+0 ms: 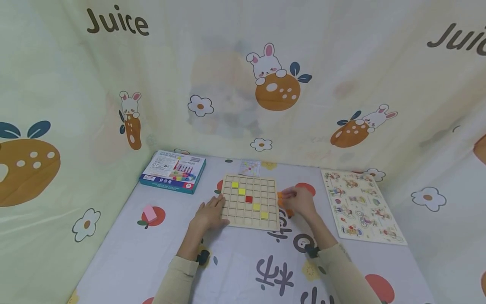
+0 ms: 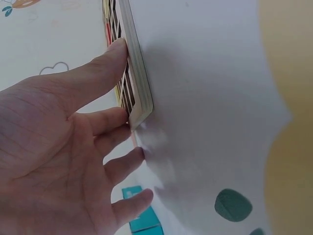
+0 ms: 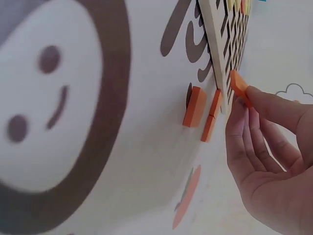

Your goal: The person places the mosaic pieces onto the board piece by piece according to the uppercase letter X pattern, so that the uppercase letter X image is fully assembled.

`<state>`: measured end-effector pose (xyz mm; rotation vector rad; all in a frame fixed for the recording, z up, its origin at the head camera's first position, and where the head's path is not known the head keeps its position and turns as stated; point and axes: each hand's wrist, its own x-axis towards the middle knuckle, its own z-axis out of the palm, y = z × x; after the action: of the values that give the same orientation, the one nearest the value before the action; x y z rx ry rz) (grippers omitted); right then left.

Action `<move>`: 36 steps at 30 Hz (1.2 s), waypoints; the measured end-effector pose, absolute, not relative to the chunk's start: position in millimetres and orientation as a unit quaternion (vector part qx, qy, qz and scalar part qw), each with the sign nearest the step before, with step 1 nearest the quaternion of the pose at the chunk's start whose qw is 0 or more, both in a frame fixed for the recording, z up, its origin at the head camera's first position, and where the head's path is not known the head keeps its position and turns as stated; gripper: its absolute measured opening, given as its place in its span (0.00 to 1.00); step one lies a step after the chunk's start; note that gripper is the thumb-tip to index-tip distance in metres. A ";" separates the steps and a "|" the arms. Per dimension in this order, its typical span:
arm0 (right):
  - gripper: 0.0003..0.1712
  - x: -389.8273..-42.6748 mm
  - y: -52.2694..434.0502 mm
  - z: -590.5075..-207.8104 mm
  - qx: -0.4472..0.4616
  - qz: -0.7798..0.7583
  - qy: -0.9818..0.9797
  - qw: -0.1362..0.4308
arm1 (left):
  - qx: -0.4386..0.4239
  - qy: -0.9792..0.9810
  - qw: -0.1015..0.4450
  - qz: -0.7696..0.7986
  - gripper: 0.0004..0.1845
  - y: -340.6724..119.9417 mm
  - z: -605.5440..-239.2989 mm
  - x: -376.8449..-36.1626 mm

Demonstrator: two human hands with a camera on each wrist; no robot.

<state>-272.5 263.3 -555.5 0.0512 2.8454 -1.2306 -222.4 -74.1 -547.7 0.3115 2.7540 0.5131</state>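
Starting at your left, a pink block (image 1: 149, 213) lies alone on the bench (image 1: 243, 270), with a blue game box (image 1: 172, 171) behind it. Your left hand (image 1: 208, 214) rests flat, fingers straight, against the left edge of the wooden grid board (image 1: 250, 201). The board is pale, square-celled, and holds four yellow tiles (image 1: 241, 191) and one red tile (image 1: 248, 199) in a diagonal. At its right edge your right hand (image 1: 301, 201) pinches an orange tile (image 3: 238, 84); two more orange tiles (image 3: 194, 106) lie just beside. A picture puzzle board (image 1: 358, 205) sits farthest right.
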 end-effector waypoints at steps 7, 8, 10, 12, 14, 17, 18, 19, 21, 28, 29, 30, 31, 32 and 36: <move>0.16 -291.3 252.8 -556.8 0.026 -0.405 0.914 0.013 | 0.111 0.964 0.157 0.185 0.46 -75.6 -547.9 -221.4; 0.16 -293.8 251.4 -556.4 0.028 -0.409 0.912 0.014 | 0.111 0.964 0.156 0.185 0.47 -75.5 -547.6 -221.2; 0.17 -298.3 247.9 -554.9 0.029 -0.421 0.907 0.016 | 0.110 0.964 0.157 0.185 0.47 -75.4 -548.1 -221.3; 0.17 -302.4 244.1 -553.0 0.026 -0.428 0.903 0.020 | 0.109 0.964 0.159 0.185 0.47 -75.5 -549.3 -221.8; 0.16 -307.0 239.8 -551.5 0.019 -0.430 0.902 0.022 | 0.108 0.964 0.161 0.182 0.47 -75.4 -550.8 -222.5; 0.16 -313.8 233.4 -550.4 0.004 -0.427 0.904 0.028 | 0.108 0.965 0.162 0.178 0.48 -75.1 -553.1 -223.7; 0.16 -316.0 231.5 -550.5 -0.002 -0.426 0.904 0.031 | 0.108 0.965 0.162 0.176 0.48 -75.0 -553.5 -224.0; 0.16 -318.3 229.5 -550.7 -0.006 -0.426 0.904 0.035 | 0.108 0.965 0.162 0.175 0.48 -74.9 -553.7 -224.3; 0.17 -322.2 226.2 -551.4 -0.007 -0.430 0.902 0.042 | 0.109 0.965 0.160 0.175 0.48 -74.8 -553.6 -224.6; 0.15 -334.8 218.6 -555.7 -0.023 -0.428 0.903 0.039 | 0.113 0.965 0.160 0.173 0.48 -76.9 -551.5 -225.7; 0.14 -336.2 218.2 -556.6 -0.027 -0.426 0.904 0.038 | 0.114 0.965 0.160 0.173 0.48 -77.1 -551.4 -226.0; 0.14 -337.8 218.1 -557.7 -0.032 -0.420 0.906 0.037 | 0.115 0.965 0.160 0.173 0.48 -77.4 -551.2 -225.9; 0.13 -339.1 218.1 -558.8 -0.037 -0.416 0.908 0.035 | 0.116 0.965 0.159 0.174 0.47 -77.6 -551.1 -225.8; 0.12 -340.4 218.1 -560.1 -0.041 -0.412 0.910 0.033 | 0.117 0.965 0.160 0.174 0.47 -77.8 -551.1 -225.7; 0.09 -344.0 217.9 -565.1 -0.052 -0.395 0.917 0.025 | 0.116 0.965 0.162 0.173 0.47 -77.4 -551.5 -225.3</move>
<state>-344.0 217.9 -565.1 -0.1623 2.8363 -1.2202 -225.3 -77.4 -551.5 0.3305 2.7538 0.4925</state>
